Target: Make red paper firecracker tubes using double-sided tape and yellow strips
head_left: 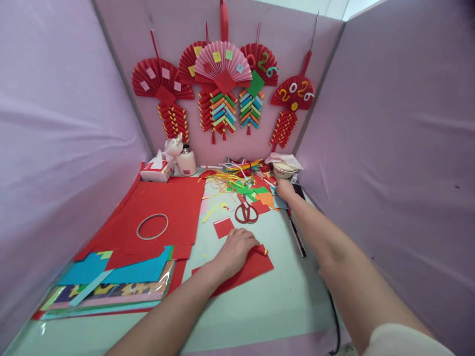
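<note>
My left hand (237, 247) rests knuckles-up on a red paper sheet (256, 267) near the middle of the table, fingers curled down onto it; a small rolled red paper piece (262, 251) pokes out by the fingertips. My right hand (285, 190) reaches far across to the pile of coloured paper scraps (256, 193) at the back right, its fingers closed among the pieces; what they grip is hidden. Red-handled scissors (245, 211) lie between the two hands, and a small red paper square (223, 227) lies just beyond my left hand.
Large red sheets (166, 198) with a tape ring (152, 226) cover the left side, over blue and patterned paper (111, 282). A tissue box (156, 170), a white jar (185, 160) and a bowl (285, 170) stand at the back. Paper fan decorations (222, 74) hang on the pink partition.
</note>
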`<control>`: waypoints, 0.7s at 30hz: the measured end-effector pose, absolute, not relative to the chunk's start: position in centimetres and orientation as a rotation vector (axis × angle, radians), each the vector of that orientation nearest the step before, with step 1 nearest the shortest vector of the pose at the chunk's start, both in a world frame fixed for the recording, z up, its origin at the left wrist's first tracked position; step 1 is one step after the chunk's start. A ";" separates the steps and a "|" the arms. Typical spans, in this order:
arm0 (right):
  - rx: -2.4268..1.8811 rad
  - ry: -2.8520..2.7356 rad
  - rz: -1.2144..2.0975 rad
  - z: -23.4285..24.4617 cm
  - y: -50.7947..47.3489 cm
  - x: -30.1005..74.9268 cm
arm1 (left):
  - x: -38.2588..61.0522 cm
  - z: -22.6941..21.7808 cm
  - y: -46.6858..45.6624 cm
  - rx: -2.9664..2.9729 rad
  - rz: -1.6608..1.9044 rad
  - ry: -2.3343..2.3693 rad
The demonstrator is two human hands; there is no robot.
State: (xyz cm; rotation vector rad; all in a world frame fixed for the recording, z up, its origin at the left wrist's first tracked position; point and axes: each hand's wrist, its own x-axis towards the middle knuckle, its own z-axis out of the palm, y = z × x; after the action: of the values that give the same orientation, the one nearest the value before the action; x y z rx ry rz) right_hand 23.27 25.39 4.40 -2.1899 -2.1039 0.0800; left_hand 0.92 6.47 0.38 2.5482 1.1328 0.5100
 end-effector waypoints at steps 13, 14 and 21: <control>-1.764 -2.150 -0.131 3.1 0.8 25.6 | 1.0 -0.3 7.0 2.542 0.522 1.105; -1.775 -2.136 -0.146 2.3 -1.4 25.8 | 1.0 -0.4 7.1 2.545 0.529 1.106; -1.887 -2.176 -0.142 -0.3 -5.3 24.9 | 1.1 -0.9 7.3 2.552 0.561 1.121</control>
State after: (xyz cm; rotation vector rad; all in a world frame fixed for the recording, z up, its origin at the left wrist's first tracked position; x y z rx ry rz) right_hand 24.87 -5.26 -0.26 -1.8866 -2.1755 -0.1424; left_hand 1.15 7.34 -0.87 2.5518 1.1209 0.5609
